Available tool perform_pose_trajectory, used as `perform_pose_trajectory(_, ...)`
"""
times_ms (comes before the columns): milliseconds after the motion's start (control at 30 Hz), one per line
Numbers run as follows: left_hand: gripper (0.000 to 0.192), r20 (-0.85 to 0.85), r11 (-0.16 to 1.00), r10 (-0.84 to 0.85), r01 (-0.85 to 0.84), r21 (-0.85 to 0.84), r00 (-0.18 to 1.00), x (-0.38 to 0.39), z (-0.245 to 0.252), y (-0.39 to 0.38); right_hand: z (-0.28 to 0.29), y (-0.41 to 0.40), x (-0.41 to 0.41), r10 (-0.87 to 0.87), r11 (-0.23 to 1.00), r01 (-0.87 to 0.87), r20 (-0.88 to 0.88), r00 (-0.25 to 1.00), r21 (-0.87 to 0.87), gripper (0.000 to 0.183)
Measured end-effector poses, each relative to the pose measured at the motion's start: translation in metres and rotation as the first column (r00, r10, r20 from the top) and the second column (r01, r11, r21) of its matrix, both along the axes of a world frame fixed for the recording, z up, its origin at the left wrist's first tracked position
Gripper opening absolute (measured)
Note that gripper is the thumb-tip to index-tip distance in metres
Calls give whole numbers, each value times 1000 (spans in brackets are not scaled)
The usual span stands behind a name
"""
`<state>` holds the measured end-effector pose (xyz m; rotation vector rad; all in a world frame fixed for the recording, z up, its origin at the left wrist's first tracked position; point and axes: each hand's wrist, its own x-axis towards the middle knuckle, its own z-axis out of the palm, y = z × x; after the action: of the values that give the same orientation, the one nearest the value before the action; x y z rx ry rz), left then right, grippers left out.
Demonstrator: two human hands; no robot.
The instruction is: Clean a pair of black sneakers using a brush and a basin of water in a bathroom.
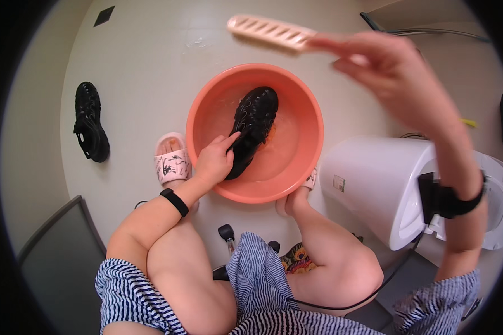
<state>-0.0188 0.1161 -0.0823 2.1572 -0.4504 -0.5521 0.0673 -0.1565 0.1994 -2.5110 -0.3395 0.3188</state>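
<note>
A black shoe lies slantwise in an orange plastic basin, with its toe pointing away from me. Shallow water shows around it. My left hand grips the shoe near its heel and opening. Raised beyond the basin's far right side, my right hand holds a scrubbing brush by its handle. The brush has a pale slotted back, and its bristles face down, apart from the shoe. Something orange shows beside the shoe in the basin; its kind cannot be told.
The other black shoe rests on the tiled floor at left. A white toilet stands close on the right. My feet in pink slides flank the basin. A thin black cable crosses my leg. A floor drain lies far left.
</note>
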Motion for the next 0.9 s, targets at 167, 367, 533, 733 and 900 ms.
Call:
perform_pose_trajectory(167, 49, 67, 998, -37, 41, -57, 997, -3, 0, -16, 49, 13, -28, 8, 1000, -7, -106, 994, 13, 27)
perform_pose_trajectory(367, 49, 114, 996, -40, 48, -70, 993, -8, -1, -2, 1, 59, -105, 64, 977, -118, -283, 957, -177, 29)
perform_pose_trajectory(533, 49, 128, 995, -51, 61, -77, 991, -7, 7, -5, 4, 75, -125, 35, 963, -115, -309, 950, -244, 30)
perform_pose_trajectory(733, 49, 117, 974, -94, 116, -195, 989, -6, -4, -34, 81, 63, -86, -135, 969, 79, -233, 963, -235, 31)
perform_pose_trajectory(900, 49, 40, 992, -115, 117, -56, 993, -2, 8, -3, 7, 25, -56, -244, 963, 207, -233, 941, -174, 34)
